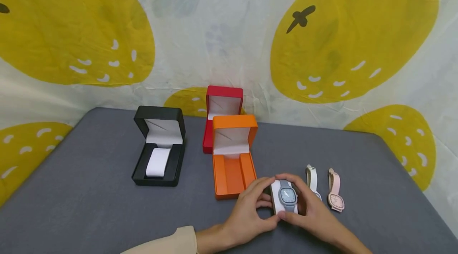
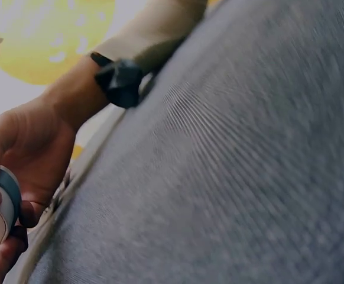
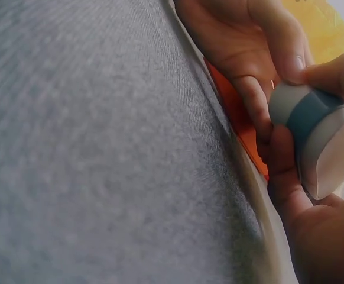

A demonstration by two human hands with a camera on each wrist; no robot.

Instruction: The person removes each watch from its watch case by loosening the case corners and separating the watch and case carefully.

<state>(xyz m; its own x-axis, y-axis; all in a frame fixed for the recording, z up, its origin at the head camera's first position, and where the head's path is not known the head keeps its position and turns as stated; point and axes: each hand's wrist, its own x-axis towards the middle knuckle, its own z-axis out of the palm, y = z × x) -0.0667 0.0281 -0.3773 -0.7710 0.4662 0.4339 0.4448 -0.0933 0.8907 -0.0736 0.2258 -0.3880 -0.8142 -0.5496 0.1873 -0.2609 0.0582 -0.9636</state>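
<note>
Both hands hold a white watch cushion (image 1: 276,197) above the front of the table. A blue-grey watch (image 1: 288,195) is wrapped around it, its square dial facing up. My left hand (image 1: 247,215) grips the cushion's left side, with thumb and fingertips at its ends. From the right, my right hand (image 1: 312,211) curls its fingers and thumb about the other side. In the right wrist view the watch strap (image 3: 310,112) circles the cushion between the fingers. Just left of the hands stands an open orange watch box (image 1: 221,176) with no cushion in it.
An open black box (image 1: 176,166) with a white cushion (image 1: 158,162) stands on the left of the grey table (image 1: 89,206). Behind the orange box is an open red box (image 1: 224,92). A white watch (image 1: 312,178) and a pink watch (image 1: 335,190) lie right.
</note>
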